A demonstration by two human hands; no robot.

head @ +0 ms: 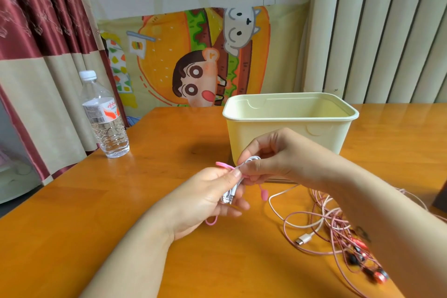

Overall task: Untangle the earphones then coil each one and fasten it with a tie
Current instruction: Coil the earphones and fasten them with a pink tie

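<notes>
Observations, left to right.

- **Water bottle** [104, 116]: stands capped and upright on the table [169, 133], at ten o'clock from the hands. It has no part in the work.
- **Left hand** [205, 198]: fingers are curled round the lower part of the white earphone [232, 192], which is already wound into a small coil and held above the table. The jack plug shows at the coil's lower end, and the thumb presses on the bundle from above.
- **Pink tie** [223, 164]: crosses the coil. One end sticks out at eleven o'clock of the left thumb and the other hangs at five o'clock of the right hand. I cannot tell whether the pink loop showing under the left palm belongs to this tie or to a second one.
- **Right hand** [271, 159]: fingers are curled over the top of the same coil, and the thumb pins the tie against it.
- **Cream bin** [290, 113]: sits directly behind the hands at twelve o'clock. No contents can be seen in it from here.
- **Pink earphones** [326, 225]: lie on the table at four o'clock, loose and still knotted together. A white plug and red earbuds are visible among them.

Assessment: the step in hand is fastening the first coil, and the tie appears not yet closed. The next move calls for the left hand to hold the loops firmly while the right hand wraps and secures the tie. A slack grip would let the coil spring open.
</notes>
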